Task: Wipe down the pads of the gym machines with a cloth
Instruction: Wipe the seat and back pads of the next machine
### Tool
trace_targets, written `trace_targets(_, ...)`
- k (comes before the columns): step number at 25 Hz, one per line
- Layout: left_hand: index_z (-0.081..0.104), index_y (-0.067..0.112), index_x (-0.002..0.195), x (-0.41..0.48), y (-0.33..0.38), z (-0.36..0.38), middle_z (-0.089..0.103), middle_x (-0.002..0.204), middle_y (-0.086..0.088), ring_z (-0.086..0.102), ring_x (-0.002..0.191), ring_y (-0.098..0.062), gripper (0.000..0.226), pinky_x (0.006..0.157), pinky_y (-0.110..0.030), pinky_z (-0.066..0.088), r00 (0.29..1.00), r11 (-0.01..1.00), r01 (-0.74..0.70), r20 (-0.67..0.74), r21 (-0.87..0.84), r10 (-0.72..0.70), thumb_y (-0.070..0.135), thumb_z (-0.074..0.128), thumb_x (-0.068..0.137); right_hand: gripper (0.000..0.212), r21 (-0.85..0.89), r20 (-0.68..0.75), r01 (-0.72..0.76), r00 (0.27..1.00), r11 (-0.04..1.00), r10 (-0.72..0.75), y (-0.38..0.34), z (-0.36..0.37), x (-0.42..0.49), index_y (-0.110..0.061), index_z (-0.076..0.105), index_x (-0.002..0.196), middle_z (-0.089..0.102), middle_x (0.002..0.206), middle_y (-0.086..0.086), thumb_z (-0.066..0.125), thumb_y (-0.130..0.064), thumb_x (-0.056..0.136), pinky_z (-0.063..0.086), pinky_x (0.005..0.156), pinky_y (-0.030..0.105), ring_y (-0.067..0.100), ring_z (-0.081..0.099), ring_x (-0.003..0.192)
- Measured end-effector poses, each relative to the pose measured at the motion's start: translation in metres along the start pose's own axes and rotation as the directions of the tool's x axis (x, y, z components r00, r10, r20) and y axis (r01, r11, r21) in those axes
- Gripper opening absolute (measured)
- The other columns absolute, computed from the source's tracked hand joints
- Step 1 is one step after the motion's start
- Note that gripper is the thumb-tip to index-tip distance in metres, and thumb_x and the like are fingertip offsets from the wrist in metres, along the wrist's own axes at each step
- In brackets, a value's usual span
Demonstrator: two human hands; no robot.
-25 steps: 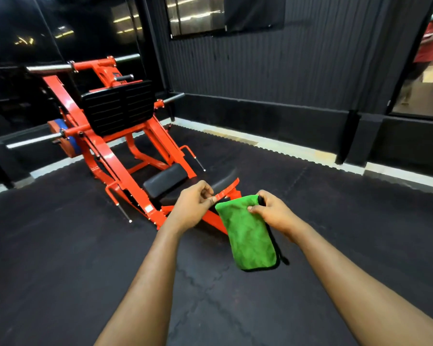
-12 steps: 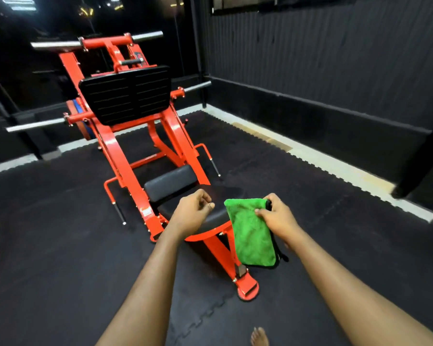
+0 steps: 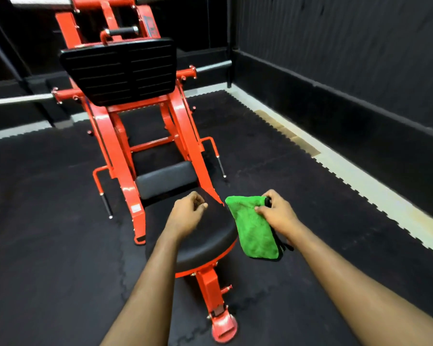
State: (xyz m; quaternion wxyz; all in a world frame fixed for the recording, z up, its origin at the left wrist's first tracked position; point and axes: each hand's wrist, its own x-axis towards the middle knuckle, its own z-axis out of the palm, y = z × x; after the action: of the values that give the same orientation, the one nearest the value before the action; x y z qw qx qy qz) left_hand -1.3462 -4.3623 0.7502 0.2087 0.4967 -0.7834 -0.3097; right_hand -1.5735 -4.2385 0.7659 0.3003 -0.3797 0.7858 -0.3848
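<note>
Cloth (image 3: 254,231) in right hand (image 3: 278,216) beside seat pad (image 3: 208,236) edge (mat (image 3: 318,201) beyond)

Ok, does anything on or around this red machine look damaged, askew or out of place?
Nothing on the machine stands out; its pads look whole. Only oddity: a brownish patch on the pale floor border, right of the machine. The green cloth hangs from the right hand.
</note>
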Motion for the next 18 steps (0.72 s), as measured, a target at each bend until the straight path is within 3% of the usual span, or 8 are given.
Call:
trace_targets(4,0.064,0.019,0.090,0.065,0.013,0.048,0.067,0.081,0.004,0.060,0.078,-0.015,0.006,0.070,-0.028,0.040,0.987,0.990,0.137,-0.093,0.024,-0.134,0.022,0.065,0.094,0.016,-0.036,0.125,0.066,0.990,0.997,-0.061,0.018,-0.017,0.114,-0.019,0.058,0.092,0.068,0.086,0.002,0.072,-0.017,0.085,0.044,0.064,0.030,0.016,0.062,0.077)
trace_targets(7,0.064,0.018,0.089,0.091,0.029,0.084,0.067,0.081,0.003,0.061,0.079,-0.016,0.006,0.070,-0.027,0.038,0.928,0.947,0.321,-0.194,-0.020,-0.319,0.022,0.066,0.093,0.019,-0.075,0.279,0.124,0.955,0.989,-0.098,0.026,-0.025,0.186,-0.019,0.060,0.095,0.066,0.085,0.000,0.074,-0.015,0.083,0.044,0.069,0.030,0.018,0.062,0.081)
trace_targets(12,0.063,0.019,0.089,0.093,0.052,0.125,0.069,0.083,0.005,0.062,0.083,-0.015,0.005,0.076,-0.031,0.047,0.735,0.819,0.553,-0.374,-0.154,-0.566,0.023,0.064,0.092,0.023,-0.174,0.526,0.293,0.835,0.940,-0.163,0.019,-0.019,0.271,-0.017,0.062,0.105,0.068,0.099,0.005,0.072,-0.018,0.085,0.044,0.077,0.033,0.027,0.063,0.096)
trace_targets(15,0.063,0.017,0.090,0.098,0.042,0.146,0.067,0.084,0.004,0.061,0.083,-0.015,0.006,0.075,-0.030,0.042,0.576,0.715,0.660,-0.456,-0.231,-0.678,0.022,0.062,0.094,0.023,-0.165,0.632,0.373,0.751,0.913,-0.192,0.013,0.005,0.303,-0.013,0.061,0.107,0.060,0.094,0.000,0.071,-0.016,0.088,0.032,0.071,0.027,0.022,0.057,0.091)
trace_targets(18,0.062,0.018,0.092,0.116,0.020,0.165,0.066,0.088,0.004,0.060,0.085,-0.015,0.007,0.076,-0.027,0.040,0.456,0.650,0.695,-0.510,-0.309,-0.729,0.024,0.061,0.095,0.022,-0.165,0.713,0.447,0.670,0.879,-0.207,0.018,0.033,0.331,-0.012,0.060,0.107,0.060,0.093,0.001,0.071,-0.014,0.087,0.036,0.072,0.029,0.022,0.056,0.089)
